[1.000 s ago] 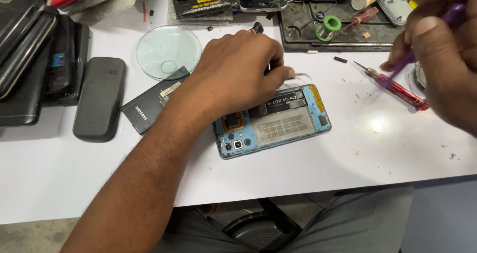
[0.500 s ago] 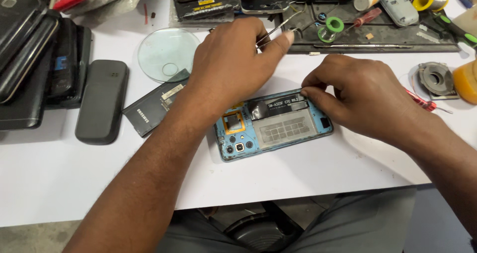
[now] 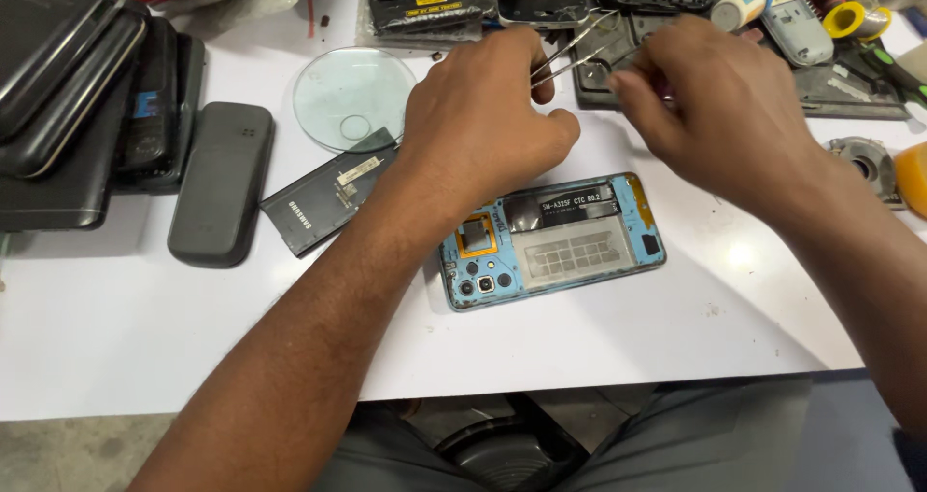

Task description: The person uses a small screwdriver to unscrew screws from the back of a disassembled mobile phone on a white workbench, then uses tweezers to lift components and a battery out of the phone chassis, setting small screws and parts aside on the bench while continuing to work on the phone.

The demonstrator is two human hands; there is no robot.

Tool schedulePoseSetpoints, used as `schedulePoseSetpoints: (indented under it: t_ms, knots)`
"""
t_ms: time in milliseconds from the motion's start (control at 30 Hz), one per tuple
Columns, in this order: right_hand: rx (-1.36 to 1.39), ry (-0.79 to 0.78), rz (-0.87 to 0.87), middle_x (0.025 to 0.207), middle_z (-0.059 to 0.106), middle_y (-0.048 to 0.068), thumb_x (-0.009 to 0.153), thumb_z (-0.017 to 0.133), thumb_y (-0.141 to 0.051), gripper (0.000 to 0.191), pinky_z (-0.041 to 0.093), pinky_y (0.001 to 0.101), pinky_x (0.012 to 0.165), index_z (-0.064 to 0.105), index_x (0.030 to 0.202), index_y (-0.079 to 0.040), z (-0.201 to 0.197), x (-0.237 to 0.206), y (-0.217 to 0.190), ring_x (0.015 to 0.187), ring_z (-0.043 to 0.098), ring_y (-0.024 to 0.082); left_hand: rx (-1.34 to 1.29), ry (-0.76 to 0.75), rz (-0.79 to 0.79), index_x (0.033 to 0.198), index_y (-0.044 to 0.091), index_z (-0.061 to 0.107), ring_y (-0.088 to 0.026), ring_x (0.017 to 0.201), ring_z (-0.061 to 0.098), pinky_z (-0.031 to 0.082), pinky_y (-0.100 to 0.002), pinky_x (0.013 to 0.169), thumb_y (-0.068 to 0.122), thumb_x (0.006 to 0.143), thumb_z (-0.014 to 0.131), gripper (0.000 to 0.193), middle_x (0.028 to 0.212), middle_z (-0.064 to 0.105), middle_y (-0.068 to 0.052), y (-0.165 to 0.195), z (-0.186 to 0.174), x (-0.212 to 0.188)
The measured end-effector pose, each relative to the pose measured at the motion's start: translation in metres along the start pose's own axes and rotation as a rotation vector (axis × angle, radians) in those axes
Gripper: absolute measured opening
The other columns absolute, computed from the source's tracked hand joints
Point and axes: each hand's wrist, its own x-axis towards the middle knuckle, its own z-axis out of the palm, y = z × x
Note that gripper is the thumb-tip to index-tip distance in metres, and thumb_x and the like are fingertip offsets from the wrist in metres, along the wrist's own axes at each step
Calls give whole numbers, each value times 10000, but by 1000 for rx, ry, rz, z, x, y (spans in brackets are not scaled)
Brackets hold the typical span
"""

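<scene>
An opened blue phone [image 3: 555, 246] lies back-up on the white table [image 3: 145, 337], its inner frame and camera modules bare. Above it, my left hand [image 3: 483, 115] grips metal tweezers [image 3: 572, 53] whose tips point up and to the right. My right hand [image 3: 719, 106] hovers beside those tips with its fingers pinched together. Whether it holds a small part is hidden. Neither hand touches the phone.
A round glass disc [image 3: 350, 96] and a black battery [image 3: 328, 202] lie left of the phone. Dark phones [image 3: 220, 183] are stacked at the far left. A black work mat [image 3: 850, 82] with phone parts, a tape roll [image 3: 850, 19] and tools runs along the back.
My right hand has lifted off the phone and moved up to the tweezers' tips. My left hand has also risen clear of the phone, still gripping the tweezers.
</scene>
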Motion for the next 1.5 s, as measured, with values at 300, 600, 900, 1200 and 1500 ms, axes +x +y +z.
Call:
schedulePoseSetpoints:
  t_ms: [300, 600, 900, 1200, 1500]
  knots:
    - [26, 155, -75, 881, 654, 111, 963, 675, -145, 141, 510, 400, 651, 690, 1011, -13, 8, 25, 19, 743, 650, 257, -119, 104, 195, 931, 93, 681, -306, 778, 718, 528, -468, 701, 396, 837, 684, 317, 807, 744, -91, -2, -3, 6]
    - [1082, 359, 421, 861, 491, 38, 1060, 441, -112, 161, 351, 272, 567, 562, 1084, -9, -4, -70, 57, 629, 417, 116, -60, -231, 256, 958, 161, 776, -234, 696, 734, 529, -412, 705, 360, 878, 615, 268, 781, 778, -47, 6, 9, -1]
    - [1257, 514, 534, 791, 426, 43, 1142, 409, -176, 228, 355, 294, 543, 509, 1007, -22, -5, -137, 87, 603, 396, 136, 2, -414, 217, 922, 172, 807, -193, 794, 746, 544, -356, 733, 354, 782, 722, 244, 856, 791, -25, 59, 49, 1]
    - [1250, 682, 494, 774, 416, 92, 1229, 361, -270, 285, 341, 305, 511, 387, 1039, -60, 10, -165, 117, 550, 364, 166, -26, -471, 258, 896, 142, 823, -177, 775, 769, 569, -324, 741, 269, 737, 776, 209, 840, 803, -52, 67, 66, 7]
    - [1147, 653, 435, 745, 404, 107, 1236, 382, -247, 300, 346, 303, 480, 355, 1007, -56, -6, -159, 89, 506, 337, 157, -51, -465, 277, 885, 118, 827, -169, 765, 781, 585, -314, 736, 262, 700, 791, 237, 824, 803, -64, 68, 61, -4]
